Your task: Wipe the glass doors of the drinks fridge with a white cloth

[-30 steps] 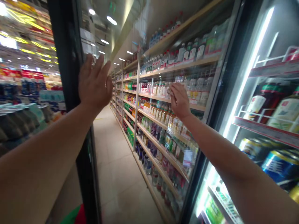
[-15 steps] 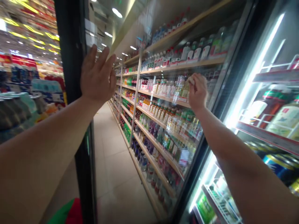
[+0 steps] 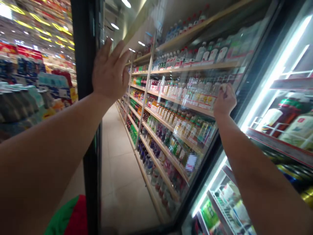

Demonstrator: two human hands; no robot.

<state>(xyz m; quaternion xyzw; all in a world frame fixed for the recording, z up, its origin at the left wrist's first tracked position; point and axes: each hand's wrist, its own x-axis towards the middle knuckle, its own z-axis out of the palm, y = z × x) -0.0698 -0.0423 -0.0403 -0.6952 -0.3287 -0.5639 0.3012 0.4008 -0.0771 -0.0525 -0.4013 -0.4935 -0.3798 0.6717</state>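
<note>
An open glass cooler door [image 3: 122, 182] with a black frame [image 3: 84, 49] stands before me. My left hand [image 3: 110, 71] lies with fingers spread against the glass, beside the frame's left upright. Higher up on the right, my right hand [image 3: 225, 101] is closed near the door's other upright. A small pale crumpled cloth [image 3: 223, 87] shows at its fingers; most of it is hidden in the grip. A blurred white label [image 3: 191, 162] is on the lower right of the glass.
Through the glass appear shelves of bottles [image 3: 181, 120] along a tiled aisle floor [image 3: 117, 163]. At right is the lit cooler with wire racks [image 3: 281, 137] of bottles and cans. Stacked packs [image 3: 19, 101] stand at left. Red and green fabric [image 3: 70, 215] shows below.
My right hand has moved rightward across the glass, closer to the right upright. The left hand keeps its place on the door, while the whole view has shifted slightly.
</note>
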